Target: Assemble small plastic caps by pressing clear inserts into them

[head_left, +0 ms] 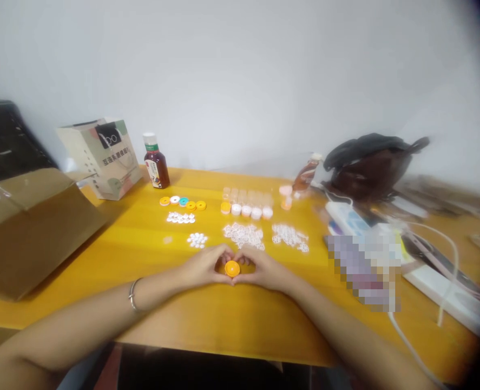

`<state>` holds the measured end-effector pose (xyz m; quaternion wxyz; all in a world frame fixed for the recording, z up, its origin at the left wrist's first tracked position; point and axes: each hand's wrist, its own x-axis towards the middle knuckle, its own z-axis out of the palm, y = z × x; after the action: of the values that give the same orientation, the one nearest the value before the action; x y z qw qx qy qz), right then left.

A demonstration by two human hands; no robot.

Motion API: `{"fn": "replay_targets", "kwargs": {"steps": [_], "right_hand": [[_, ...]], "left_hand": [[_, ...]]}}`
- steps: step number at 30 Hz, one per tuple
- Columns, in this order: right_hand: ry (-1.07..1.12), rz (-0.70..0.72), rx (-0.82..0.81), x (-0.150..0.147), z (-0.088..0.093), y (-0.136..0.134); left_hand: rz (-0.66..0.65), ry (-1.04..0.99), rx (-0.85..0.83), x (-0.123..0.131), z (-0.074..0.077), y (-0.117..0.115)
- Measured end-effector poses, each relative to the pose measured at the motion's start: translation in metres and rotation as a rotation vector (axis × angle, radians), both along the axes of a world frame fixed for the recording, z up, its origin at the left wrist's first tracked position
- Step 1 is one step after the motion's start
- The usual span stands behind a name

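Both hands meet near the table's front middle, around a small round orange cap [232,268] with a pale spot at its centre. My left hand [205,266] curls round the cap's left side and my right hand [262,267] round its right, with thumbs and fingers closed on it. Just beyond them lie a cluster of small white discs [197,240] and two piles of white openwork plastic pieces, a left pile [243,236] and a right pile [289,236]. Farther back is a row of white and orange caps [247,210] with clear cups [248,196] behind.
Coloured round lids [183,201] line up at left, above more white pieces [181,218]. A cardboard box [37,227], paper bag [105,157] and dark bottle [157,168] stand left. At right are a tilted bottle [307,174], black bag [369,168], power strip [446,298] and cables.
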<state>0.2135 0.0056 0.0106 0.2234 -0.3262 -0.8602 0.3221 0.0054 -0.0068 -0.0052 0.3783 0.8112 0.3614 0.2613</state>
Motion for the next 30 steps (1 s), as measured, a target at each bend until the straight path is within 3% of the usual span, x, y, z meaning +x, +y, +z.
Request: {"fn": "replay_targets", "kwargs": {"steps": [7,14,16,20,24,30], "right_hand": [[0.015,0.001,0.017,-0.001,0.0,-0.002],[0.104,-0.092,0.102,-0.003,0.003,-0.004],[0.14,-0.209,0.141,0.002,0.008,0.001],[0.168,-0.6,0.231,0.028,0.02,0.025],[0.103,-0.828,0.3,0.065,0.016,0.06],[-0.114,-0.906,0.336,0.09,-0.001,0.089]], "left_hand": [[-0.007,-0.002,0.049,0.001,0.003,-0.003],[-0.012,0.008,0.064,0.001,0.001,-0.002],[-0.018,0.006,0.067,0.001,0.0,-0.002],[-0.04,-0.014,0.082,0.001,-0.001,0.0],[-0.04,-0.004,0.094,0.001,-0.002,0.0],[-0.039,0.041,0.109,0.001,-0.003,0.0]]}}
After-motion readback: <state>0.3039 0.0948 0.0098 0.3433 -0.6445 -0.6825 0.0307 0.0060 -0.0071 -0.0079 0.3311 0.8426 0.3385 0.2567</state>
